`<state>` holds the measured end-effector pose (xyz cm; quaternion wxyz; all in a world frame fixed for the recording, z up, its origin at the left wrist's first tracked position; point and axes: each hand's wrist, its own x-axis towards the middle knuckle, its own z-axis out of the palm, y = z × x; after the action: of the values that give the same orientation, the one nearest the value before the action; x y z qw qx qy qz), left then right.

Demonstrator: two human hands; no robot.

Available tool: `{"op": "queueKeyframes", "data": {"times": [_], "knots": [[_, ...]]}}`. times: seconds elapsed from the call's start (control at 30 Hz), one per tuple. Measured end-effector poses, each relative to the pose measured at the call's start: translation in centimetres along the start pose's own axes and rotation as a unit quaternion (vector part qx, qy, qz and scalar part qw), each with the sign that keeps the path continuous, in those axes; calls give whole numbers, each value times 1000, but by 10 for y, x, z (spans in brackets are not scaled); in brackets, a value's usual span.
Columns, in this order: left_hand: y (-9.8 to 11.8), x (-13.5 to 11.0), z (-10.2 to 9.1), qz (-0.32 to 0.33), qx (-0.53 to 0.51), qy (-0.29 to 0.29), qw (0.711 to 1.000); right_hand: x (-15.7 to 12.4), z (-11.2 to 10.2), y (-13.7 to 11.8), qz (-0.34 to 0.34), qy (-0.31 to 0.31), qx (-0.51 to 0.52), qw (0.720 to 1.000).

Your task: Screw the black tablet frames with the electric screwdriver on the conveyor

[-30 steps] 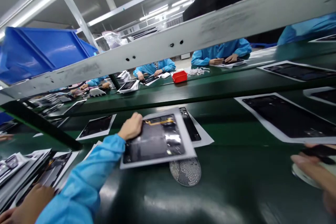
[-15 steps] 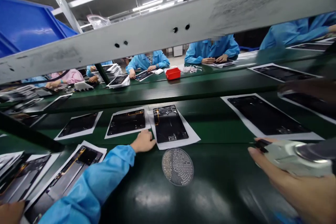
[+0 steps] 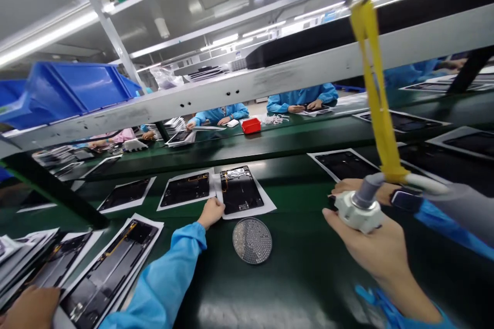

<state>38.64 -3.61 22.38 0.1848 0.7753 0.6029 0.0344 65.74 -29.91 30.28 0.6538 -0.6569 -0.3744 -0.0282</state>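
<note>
My left hand (image 3: 212,212) is closed, its fingers pinching the edge of a white paper sheet (image 3: 247,211) under a black tablet panel (image 3: 241,193). Just left lies another black panel (image 3: 185,190) on its own paper. My right hand (image 3: 380,247) grips a pale green hand tool (image 3: 358,213) with a grey hose or cable; its working end is hard to make out. A yellow band (image 3: 376,87) hangs down to the tool's cable. Between my hands a round dish (image 3: 252,240) with a dotted pattern rests on the green bench.
A co-worker's hand with a black watch (image 3: 405,200) reaches in behind the tool. Another person's hand (image 3: 34,308) is at lower left by stacked panels (image 3: 111,267). A grey shelf beam (image 3: 208,100) crosses above, bearing blue bins (image 3: 73,90). A red box (image 3: 251,125) stands opposite.
My view has tilted upward, bringing in the yellow band and more of the shelf. My right hand and the tool appear further left. The co-worker's watch-wearing arm now shows clearly.
</note>
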Motion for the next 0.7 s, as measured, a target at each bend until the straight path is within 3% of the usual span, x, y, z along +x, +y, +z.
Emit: {"op": "queueKeyframes", "data": {"times": [0.13,0.33,0.53,0.7], "knots": [[-5,-3,0,-23,-7,3,1000,0,-4,-6,10,-33,1,999],[-5,-1,-9,-47,-57,-17,997,0,-8,-14,9,-31,7,999],[-18,-26,-22,8,-145,-32,989,2,-9,-20,20,-20,19,999],[-22,-46,-12,-3,-289,-11,957,0,-7,-25,19,-19,29,999]]}}
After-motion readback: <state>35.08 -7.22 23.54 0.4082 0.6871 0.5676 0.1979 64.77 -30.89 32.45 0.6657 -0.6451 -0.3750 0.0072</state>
